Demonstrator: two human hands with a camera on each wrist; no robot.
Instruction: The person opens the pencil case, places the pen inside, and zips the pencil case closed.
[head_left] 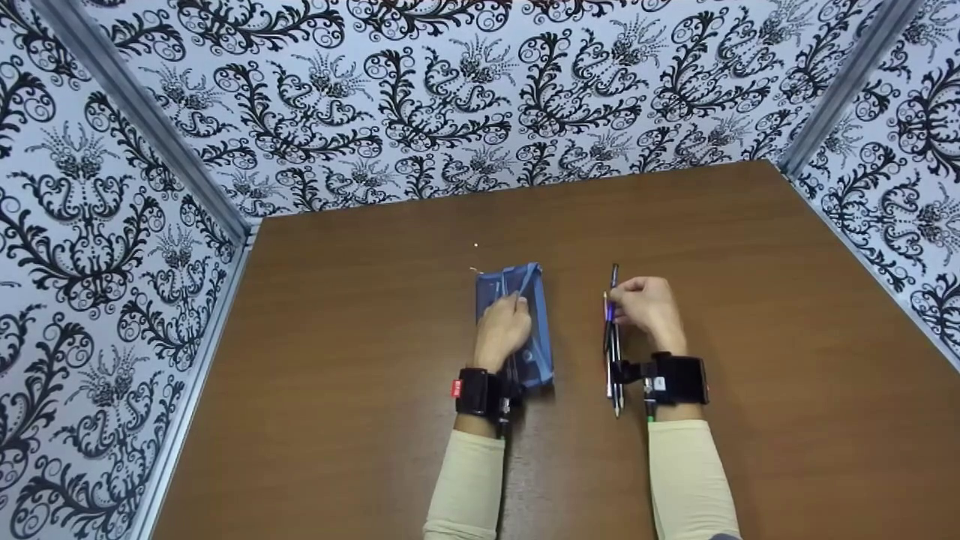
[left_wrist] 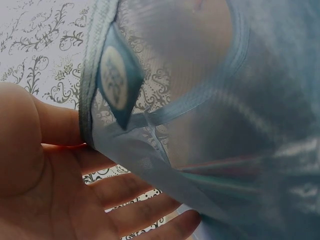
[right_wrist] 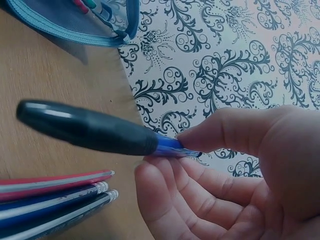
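Observation:
A translucent blue zip pencil case (head_left: 540, 352) is in my left hand (head_left: 504, 330). The thumb and fingers grip its zipped edge, as the left wrist view shows. A diamond-shaped teal tag (left_wrist: 120, 77) is on that side. Thin red and green sticks (left_wrist: 225, 182) show dimly through the case wall. To the right, my right hand (head_left: 649, 307) pinches a blue pen (right_wrist: 85, 127) with a black end between thumb and fingertips. Under and beside the pen, several pencils (right_wrist: 55, 185) lie side by side on the table, one red, others dark.
The brown wooden table (head_left: 360, 322) carries these things. Patterned black-and-white walls (head_left: 480, 97) enclose it at the back and both sides, with metal posts (head_left: 150, 112) in the corners. A tiny light speck (head_left: 475, 244) lies beyond the case.

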